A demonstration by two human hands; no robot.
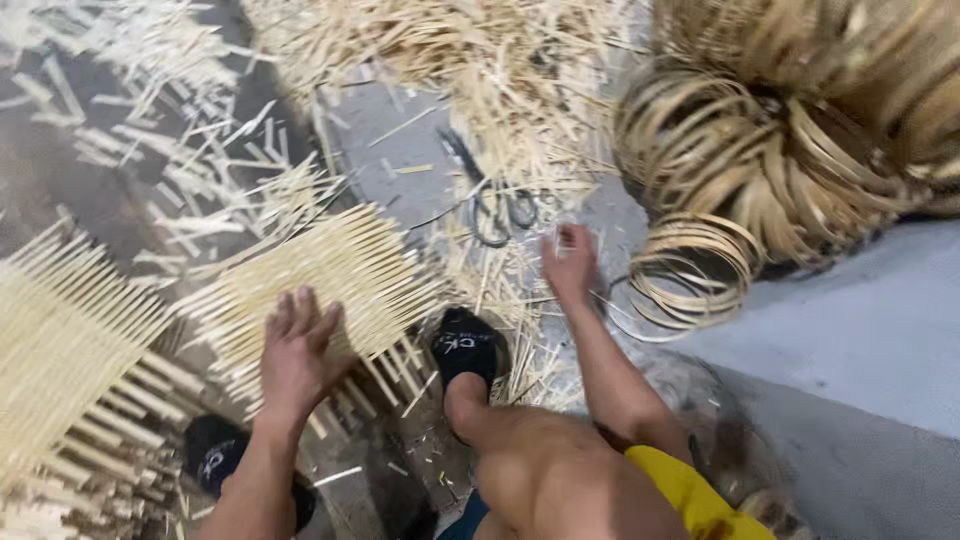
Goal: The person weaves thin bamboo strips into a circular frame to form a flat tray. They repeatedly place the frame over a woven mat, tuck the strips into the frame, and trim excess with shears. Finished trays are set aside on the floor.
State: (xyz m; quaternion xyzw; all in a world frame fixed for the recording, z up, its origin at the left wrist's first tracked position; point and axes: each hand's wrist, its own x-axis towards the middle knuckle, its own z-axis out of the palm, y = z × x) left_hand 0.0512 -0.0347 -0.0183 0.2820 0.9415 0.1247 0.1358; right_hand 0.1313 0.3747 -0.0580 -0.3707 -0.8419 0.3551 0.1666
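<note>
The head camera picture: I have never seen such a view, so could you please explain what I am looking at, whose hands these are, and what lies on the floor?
There is only one picture, taken by a camera worn on a person's head and looking down. No machine is here, only two bare hands.

The left hand lies flat, fingers spread, on a woven mat of thin bamboo strips. The right hand reaches forward to loose strips on the grey floor; the picture is too blurred to tell whether its grip closes on anything.

Dark scissors lie just beyond that hand. On the right is a pile of coiled bamboo rings. A second mat lies at the left. The person's foot wears a black sandal.
</note>
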